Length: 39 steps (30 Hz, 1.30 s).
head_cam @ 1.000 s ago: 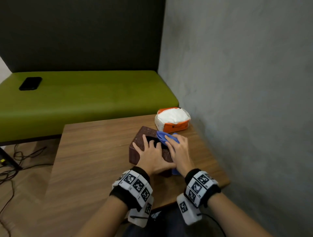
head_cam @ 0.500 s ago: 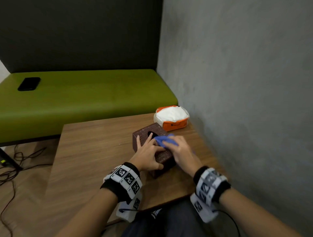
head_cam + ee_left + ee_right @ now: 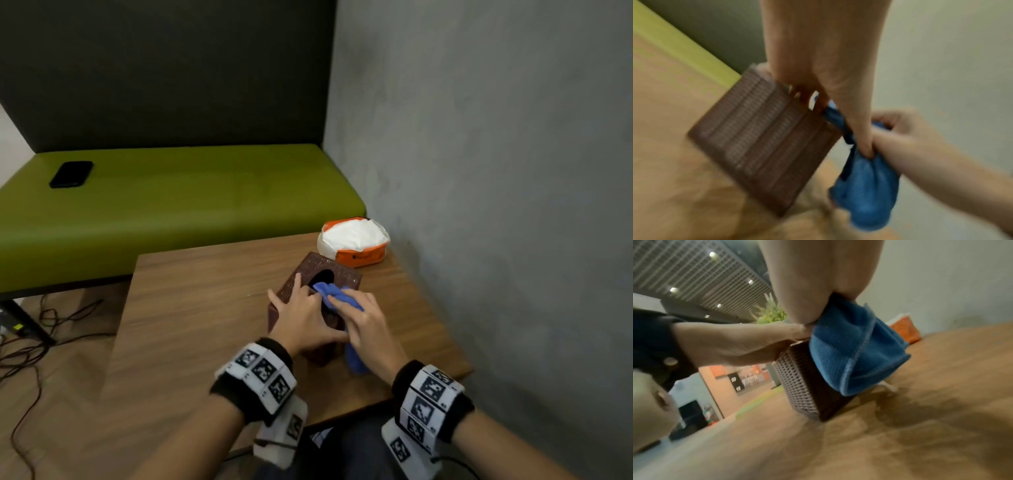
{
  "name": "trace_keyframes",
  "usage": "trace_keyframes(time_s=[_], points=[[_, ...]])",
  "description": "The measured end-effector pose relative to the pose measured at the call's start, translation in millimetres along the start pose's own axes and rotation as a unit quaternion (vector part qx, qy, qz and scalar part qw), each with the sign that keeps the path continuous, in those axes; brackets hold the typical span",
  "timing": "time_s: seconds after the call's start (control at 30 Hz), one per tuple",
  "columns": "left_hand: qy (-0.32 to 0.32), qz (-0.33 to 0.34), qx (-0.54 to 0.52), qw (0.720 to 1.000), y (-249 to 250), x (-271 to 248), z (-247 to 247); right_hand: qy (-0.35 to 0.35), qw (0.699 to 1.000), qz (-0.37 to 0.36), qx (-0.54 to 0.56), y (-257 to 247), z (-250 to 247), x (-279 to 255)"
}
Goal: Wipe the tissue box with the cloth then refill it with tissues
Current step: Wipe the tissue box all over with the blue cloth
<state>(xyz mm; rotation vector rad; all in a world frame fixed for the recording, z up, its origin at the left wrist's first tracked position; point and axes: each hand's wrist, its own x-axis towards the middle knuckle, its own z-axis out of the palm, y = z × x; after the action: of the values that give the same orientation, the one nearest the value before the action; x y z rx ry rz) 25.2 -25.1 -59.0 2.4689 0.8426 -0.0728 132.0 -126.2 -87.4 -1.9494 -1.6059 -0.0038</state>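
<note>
A brown woven tissue box [image 3: 339, 274] stands turned cornerwise on the wooden table [image 3: 205, 308], its oval top opening dark. My left hand [image 3: 301, 318] lies flat on the box top with fingers spread and thumb along the near edge. My right hand [image 3: 366, 325] grips a bunched blue cloth [image 3: 330, 294] against the top and right side of the box; the cloth's tail hangs down that side. In the left wrist view the box side [image 3: 760, 142] and the cloth [image 3: 869, 194] are blurred. The right wrist view shows the cloth [image 3: 849, 350] draped over the box corner [image 3: 797, 382].
An orange and white tissue pack [image 3: 354, 241] lies just beyond the box by the grey wall [image 3: 496, 240]. A green bench [image 3: 171, 212] behind the table carries a black phone [image 3: 71, 174]. Cables [image 3: 27, 342] trail on the floor at left.
The box has turned from square-on to cornerwise under my left hand. My right hand has dragged the cloth from the far top edge back toward the near right side.
</note>
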Motion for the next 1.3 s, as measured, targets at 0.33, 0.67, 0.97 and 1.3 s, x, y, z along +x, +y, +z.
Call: trace_keyframes(time_s=[0.33,0.67,0.97,1.3], points=[[0.1,0.005,0.038,0.994,-11,1,10,-0.023,0.992,0.049,-0.116,30,-16,16],[0.083,0.039,0.011,0.996,-22,6,2,-0.049,0.992,0.023,-0.113,26,-26,-1],[0.078,0.045,0.003,0.996,-23,7,1,-0.026,0.994,0.07,-0.085,31,-30,4],[0.069,0.047,0.001,0.997,-26,8,0,-0.017,0.992,0.1,-0.08,28,-32,11]])
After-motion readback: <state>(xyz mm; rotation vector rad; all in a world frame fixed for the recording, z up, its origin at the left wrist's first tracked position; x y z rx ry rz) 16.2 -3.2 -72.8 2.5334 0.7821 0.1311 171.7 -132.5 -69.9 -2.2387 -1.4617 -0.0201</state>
